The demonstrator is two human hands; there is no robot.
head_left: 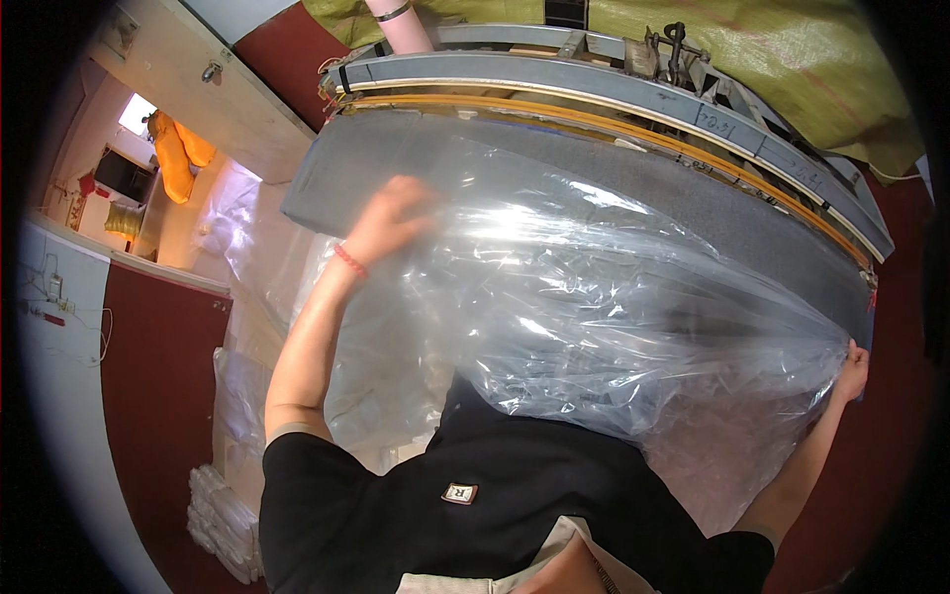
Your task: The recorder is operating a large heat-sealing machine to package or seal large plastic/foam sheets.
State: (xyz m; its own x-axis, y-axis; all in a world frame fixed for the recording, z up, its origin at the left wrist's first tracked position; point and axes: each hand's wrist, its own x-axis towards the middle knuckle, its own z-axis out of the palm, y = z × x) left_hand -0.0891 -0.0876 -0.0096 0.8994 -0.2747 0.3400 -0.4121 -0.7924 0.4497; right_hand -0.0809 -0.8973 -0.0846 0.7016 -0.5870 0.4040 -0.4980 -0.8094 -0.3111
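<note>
Beside the worktop's left edge, stacked white bundles (223, 525) are seen on the floor. Over the grey worktop (416, 148), a clear plastic sheet (594, 297) is spread; the left hand (391, 218) is laid flat, fingers spread, under it, while its right corner is pinched by the right hand (851, 371).

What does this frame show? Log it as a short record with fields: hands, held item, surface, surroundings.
left hand: left hand with a red wrist band, laid on the film, blurred
right hand: right hand gripping the film's far edge
held item: large clear crinkled plastic bag, spread wide
surface: grey felt-topped bench with a yellow strip along its back edge
surroundings: stacked clear bags at lower left, orange cloth
</note>
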